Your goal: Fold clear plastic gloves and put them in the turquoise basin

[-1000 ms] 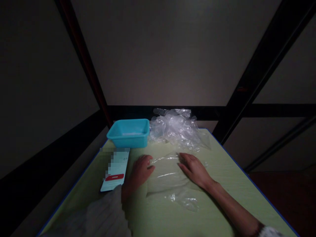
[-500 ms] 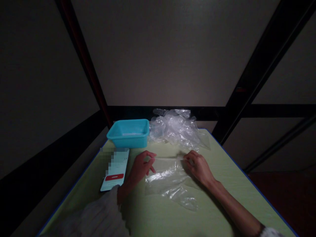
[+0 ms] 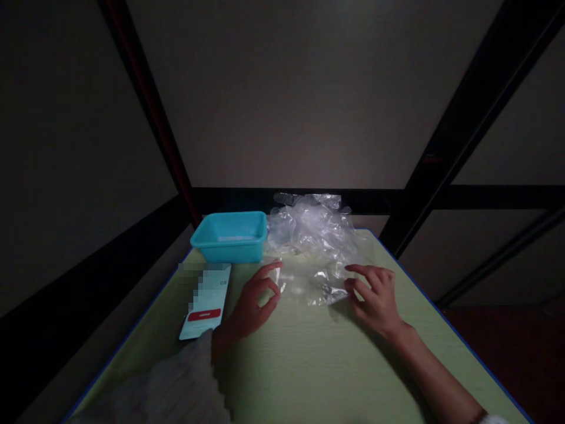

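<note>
A thin clear plastic glove (image 3: 304,284) is spread between my two hands over the table, its outline hard to make out. My left hand (image 3: 255,300) is at its left edge, with forefinger and thumb curved and their tips apart. On the other side, my right hand (image 3: 374,297) has its fingers spread, the tips close to the glove's right edge. Whether any fingertip still touches the plastic I cannot tell. Just beyond lies a crumpled heap of clear plastic gloves (image 3: 311,227).
A turquoise plastic basket (image 3: 233,253) stands at the back left of the pale green table (image 3: 291,365). A phone (image 3: 209,300) with a lit screen lies in front of it, beside my left forearm. A wall panel (image 3: 291,106) rises behind the table.
The glove, hanging toward me from both pinched hands before, now extends away toward the heap. My fingers have opened, and my right hand has shifted slightly right.
</note>
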`<state>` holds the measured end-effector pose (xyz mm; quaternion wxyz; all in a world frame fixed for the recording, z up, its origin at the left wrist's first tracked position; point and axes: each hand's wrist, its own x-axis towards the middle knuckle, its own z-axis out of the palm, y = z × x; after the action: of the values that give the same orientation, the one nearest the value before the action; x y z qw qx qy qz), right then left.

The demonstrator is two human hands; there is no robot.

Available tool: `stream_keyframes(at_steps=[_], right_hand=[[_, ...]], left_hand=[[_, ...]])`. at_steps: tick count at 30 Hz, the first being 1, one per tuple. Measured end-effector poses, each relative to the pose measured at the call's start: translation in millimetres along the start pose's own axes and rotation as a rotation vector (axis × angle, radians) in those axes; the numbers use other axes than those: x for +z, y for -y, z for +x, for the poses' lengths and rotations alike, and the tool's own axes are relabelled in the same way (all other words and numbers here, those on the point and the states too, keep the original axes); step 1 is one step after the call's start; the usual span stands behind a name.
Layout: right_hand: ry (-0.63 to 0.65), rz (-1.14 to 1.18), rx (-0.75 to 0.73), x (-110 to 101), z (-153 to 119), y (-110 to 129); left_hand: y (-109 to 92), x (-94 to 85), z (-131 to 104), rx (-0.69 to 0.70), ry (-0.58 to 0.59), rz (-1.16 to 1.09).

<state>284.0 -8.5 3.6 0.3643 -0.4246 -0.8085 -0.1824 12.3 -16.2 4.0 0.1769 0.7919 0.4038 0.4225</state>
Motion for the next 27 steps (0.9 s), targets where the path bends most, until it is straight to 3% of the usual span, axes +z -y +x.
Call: stream_keyframes(at_steps=[4,8,11,15,18,23,27], right_hand=[[0.344,0.162,-0.126,-14.5,6.1,-1.0],[0.562,0.472,-0.007,-27.2,10.5,0.1],[0.599,0.645,0.101,-27.3,12.3,-1.1],[0.478,0.671,0.305,-15.0,14.1,0.5],[0.455,0.695,0.305,-3.1,12.5,4.5],[0.608,0.769,0.210,11.8,7.0,11.4],[0.647,0.779,0.142,20.1,3.0,12.4]], left_hand=[[1.7,2.3,-1.5,-0.060,0.195,-0.011],[5.0,1.5,-5.2,-0.040,0.380,-0.041],[7.4,-0.7,-6.5,0.011,0.489,-0.071],[2.8,-4.5,-5.4,0.106,0.610,-0.087],[-6.7,-8.8,-3.9,0.143,0.695,-0.070],[-12.8,-16.8,-3.1,0.106,0.693,-0.236],[-2.8,-15.3,-4.0,0.060,0.516,-0.392]])
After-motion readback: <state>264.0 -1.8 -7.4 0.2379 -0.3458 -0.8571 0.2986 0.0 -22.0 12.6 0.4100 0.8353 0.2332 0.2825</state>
